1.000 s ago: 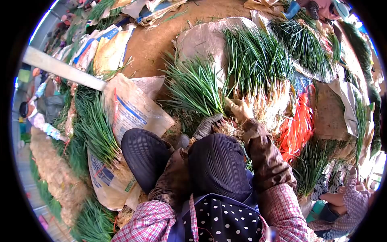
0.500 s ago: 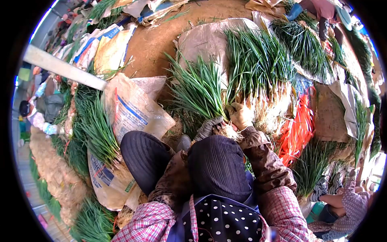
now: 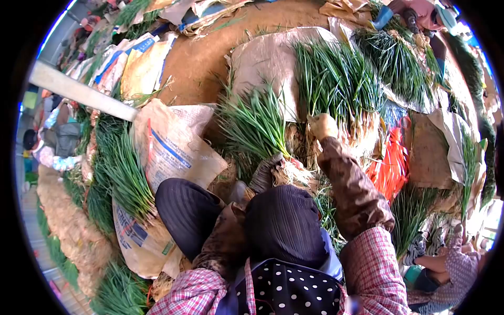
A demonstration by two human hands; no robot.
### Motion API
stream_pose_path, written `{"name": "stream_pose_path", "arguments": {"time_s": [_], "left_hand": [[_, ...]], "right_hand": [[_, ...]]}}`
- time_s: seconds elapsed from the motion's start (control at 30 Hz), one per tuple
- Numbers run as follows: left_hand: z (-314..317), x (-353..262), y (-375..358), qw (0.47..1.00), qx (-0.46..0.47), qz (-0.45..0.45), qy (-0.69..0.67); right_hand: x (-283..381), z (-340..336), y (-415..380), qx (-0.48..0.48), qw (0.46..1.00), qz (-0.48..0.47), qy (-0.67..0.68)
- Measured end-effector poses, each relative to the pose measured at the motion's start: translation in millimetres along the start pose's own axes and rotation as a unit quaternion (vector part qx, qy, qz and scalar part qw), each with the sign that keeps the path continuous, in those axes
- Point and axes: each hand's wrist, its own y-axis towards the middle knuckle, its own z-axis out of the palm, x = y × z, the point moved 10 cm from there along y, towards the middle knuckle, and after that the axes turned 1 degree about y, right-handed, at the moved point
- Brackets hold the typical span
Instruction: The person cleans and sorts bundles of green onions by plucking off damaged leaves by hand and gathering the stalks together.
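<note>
My left hand, in a dark striped glove, is wrapped round the lower stems of a bunch of green onions. The bunch's leaves fan away from me, and its pale roots lie near my knee. My right hand, in a tan glove, is at the left edge of a larger pile of green onions. Its fingers are curled at the stems there; the fingertips are partly hidden. Under the leaves of the pile lies a woven sack.
Red plastic strips lie to the right of the pile. At left are a printed sack and more green onions. A pale bar crosses the upper left. Other people work at the upper right, lower right and far left.
My right hand has left the held bunch and moved forward to the pile, its arm stretching out. The bunch in my left hand has tipped slightly lower and to the left.
</note>
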Motion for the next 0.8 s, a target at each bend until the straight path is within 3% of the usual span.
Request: {"name": "stream_pose_path", "arguments": {"time_s": [0.1, 0.13, 0.17, 0.23, 0.3, 0.43, 0.5, 0.53, 0.63, 0.67, 0.77, 0.8], "left_hand": [[-21.6, 14.0, 8.3, 0.996, -0.017, -0.076, 0.044], [12.8, 0.8, -6.8, 0.996, -0.067, -0.035, 0.045], [-1.6, 0.7, -2.7, 0.996, -0.07, -0.03, 0.045], [-45.8, 3.7, 6.0, 0.995, -0.073, -0.02, 0.063], [-55.6, 3.6, 9.9, 0.993, -0.076, -0.013, 0.089], [-55.9, 8.2, 6.8, 0.986, -0.099, -0.029, 0.133], [-50.2, 0.9, 5.6, 0.975, -0.105, -0.016, 0.195], [-49.4, -2.2, 7.0, 0.971, -0.106, 0.002, 0.215], [-55.0, -5.6, 3.7, 0.971, -0.149, -0.005, 0.188], [-48.8, -8.5, 6.9, 0.978, -0.091, -0.019, 0.187], [-55.2, -10.1, -1.9, 0.97, -0.166, 0.021, 0.176], [-60.0, -5.4, -1.9, 0.967, -0.171, -0.005, 0.191]], "right_hand": [[17.7, -8.9, 4.9, 0.007, 0.999, -0.049, 0.004], [20.9, -13.9, -2.3, -0.001, 0.999, -0.044, 0.026], [23.7, -16.9, -11.0, -0.007, 0.998, -0.041, 0.047], [26.4, -13.6, -49.1, 0.035, 0.968, -0.085, 0.233], [24.6, 0.4, -76.5, 0.014, 0.972, -0.186, 0.146], [40.1, -2.4, -150.8, 0.108, 0.916, -0.297, 0.246], [11.9, 11.7, -142.9, 0.229, 0.954, -0.153, 0.12], [5.0, 24.4, -128.7, 0.213, 0.953, -0.186, 0.108], [8.3, 17.7, -125.3, 0.155, 0.931, -0.223, 0.245], [8.4, 22.5, -129.1, 0.225, 0.893, -0.19, 0.339], [2.3, 29.1, -102.4, 0.133, 0.914, -0.108, 0.367], [5.4, 40.0, -102.8, 0.184, 0.909, -0.074, 0.366]]}}
